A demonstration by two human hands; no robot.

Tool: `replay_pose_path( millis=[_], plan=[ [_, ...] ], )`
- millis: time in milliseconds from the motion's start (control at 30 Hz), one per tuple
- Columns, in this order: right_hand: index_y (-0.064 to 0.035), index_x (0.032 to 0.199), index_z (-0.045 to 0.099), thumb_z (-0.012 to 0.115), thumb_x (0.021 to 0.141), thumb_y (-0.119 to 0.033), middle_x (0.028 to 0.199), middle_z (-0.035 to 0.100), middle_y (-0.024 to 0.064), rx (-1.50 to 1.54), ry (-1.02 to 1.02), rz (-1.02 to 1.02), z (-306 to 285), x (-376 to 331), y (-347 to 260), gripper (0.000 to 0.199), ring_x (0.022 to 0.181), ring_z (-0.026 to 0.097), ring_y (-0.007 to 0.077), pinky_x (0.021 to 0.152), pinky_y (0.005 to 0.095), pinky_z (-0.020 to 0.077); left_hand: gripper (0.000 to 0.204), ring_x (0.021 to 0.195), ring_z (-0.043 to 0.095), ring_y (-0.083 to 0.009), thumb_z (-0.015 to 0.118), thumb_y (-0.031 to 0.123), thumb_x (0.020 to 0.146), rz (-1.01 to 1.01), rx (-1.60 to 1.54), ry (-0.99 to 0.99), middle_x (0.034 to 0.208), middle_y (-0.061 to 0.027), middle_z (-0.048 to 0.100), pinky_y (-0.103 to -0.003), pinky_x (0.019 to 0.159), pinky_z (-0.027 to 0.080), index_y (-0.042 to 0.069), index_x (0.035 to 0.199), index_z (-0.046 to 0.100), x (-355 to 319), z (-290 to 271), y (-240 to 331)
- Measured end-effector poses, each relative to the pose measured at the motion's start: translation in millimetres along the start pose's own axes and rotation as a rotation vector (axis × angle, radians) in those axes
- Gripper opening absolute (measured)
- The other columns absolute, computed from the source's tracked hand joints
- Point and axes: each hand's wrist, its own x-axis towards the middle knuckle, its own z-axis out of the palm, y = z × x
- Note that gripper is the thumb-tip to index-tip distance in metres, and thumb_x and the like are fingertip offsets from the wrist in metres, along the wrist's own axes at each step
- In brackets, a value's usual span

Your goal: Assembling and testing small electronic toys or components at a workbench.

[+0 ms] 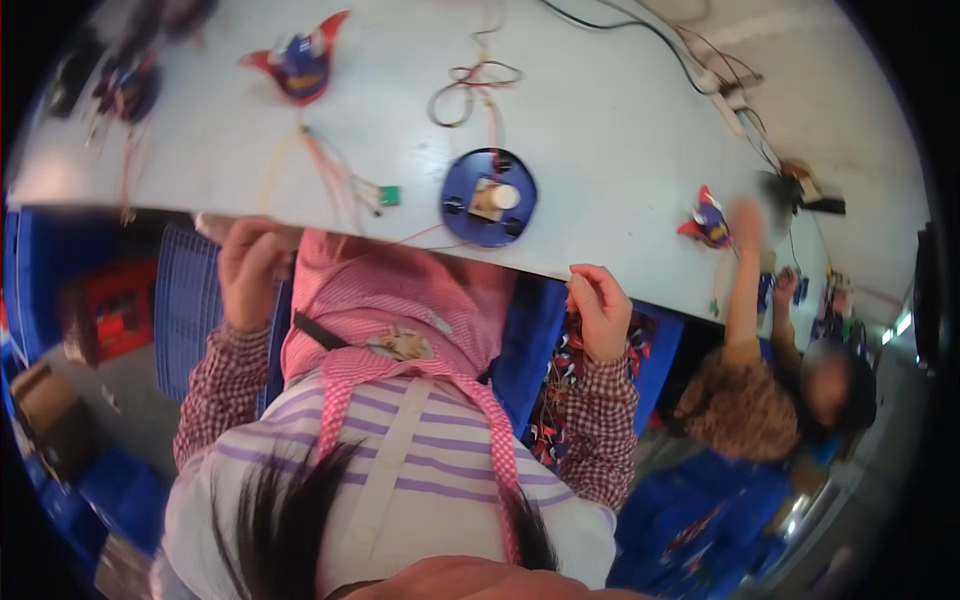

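Note:
Just past the table's front edge, my left hand (pixel 252 270) is closed with its fingers curled together. My right hand (pixel 598 308) is at the edge further right, thumb and fingertips pinched; whatever either hand holds, if anything, is too small to make out. On the table between them lies a round blue disc (pixel 455 190) bearing a small tan board, a white round part (pixel 506 197) and black pieces. Thin red and black wires (pixel 470 90) run from it to the back. Left of the disc, a small green circuit board (pixel 389 196) ends a wire bundle from a red and blue winged toy part (pixel 302 68).
Another wired toy part (pixel 128 88) lies at the far left. A black cable and power strip (pixel 725 110) run along the back right. A co-worker's arm (pixel 743 290) reaches over the table near a winged part (pixel 711 220). A blue bin (pixel 645 370) of parts stands below.

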Motion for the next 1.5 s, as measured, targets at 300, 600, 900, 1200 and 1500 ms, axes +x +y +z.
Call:
replay_pose_path(
  millis=[300,600,900,1200,1500],
  plan=[
    [0.0011,0.100,0.061,0.061,0.079,0.002,0.087,0.056,0.0072,-0.280,-0.417,-0.651,139.4,4.0,-34.4,0.022,0.066,0.052,0.0142,0.057,0.0213,0.0402,0.012,0.061,0.046,-0.0049,0.056,0.003,0.087,0.167,0.320,-0.229,0.074,-0.0006,0.056,-0.016,0.055,0.038,0.000,0.098,0.059,-8.0,15.0,-16.1],
    [-0.0032,0.104,0.058,0.059,0.081,-0.001,0.096,0.055,0.0076,-0.936,-0.104,-0.856,204.9,56.8,-23.4,0.023,0.066,0.054,0.0196,0.058,0.0274,0.0461,0.010,0.061,0.045,-0.0048,0.056,0.004,0.088,0.150,0.313,-0.181,0.074,0.0004,0.055,-0.016,0.055,0.038,0.001,0.097,0.059,-17.9,-10.4,-28.3],
    [-0.0005,0.099,0.058,0.055,0.090,-0.009,0.083,0.058,0.0063,0.238,-0.476,-0.015,190.9,53.4,-54.1,0.013,0.059,0.053,0.0128,0.051,0.0228,0.0452,0.009,0.060,0.046,-0.0054,0.056,0.008,0.088,0.186,0.268,-0.229,0.073,-0.0008,0.056,-0.016,0.055,0.038,0.001,0.092,0.059,-9.8,13.6,-15.5],
    [0.0013,0.103,0.058,0.053,0.092,-0.012,0.078,0.059,0.0062,0.541,-0.529,0.186,200.9,38.4,-51.8,0.018,0.056,0.050,0.0089,0.050,0.0188,0.0430,0.014,0.056,0.047,-0.0065,0.054,0.016,0.091,0.020,0.086,-0.275,0.070,-0.0014,0.056,-0.017,0.051,0.039,0.003,0.085,0.056,4.4,34.3,-16.5],
    [0.0015,0.101,0.059,0.055,0.091,-0.010,0.078,0.060,0.0057,0.267,-0.512,-0.024,205.1,35.9,-46.8,0.015,0.056,0.050,0.0084,0.050,0.0179,0.0426,0.016,0.054,0.047,-0.0068,0.052,0.016,0.091,-0.015,0.092,-0.279,0.065,-0.0016,0.056,-0.018,0.049,0.039,0.004,0.082,0.054,5.6,34.4,-9.1]
  ],
)
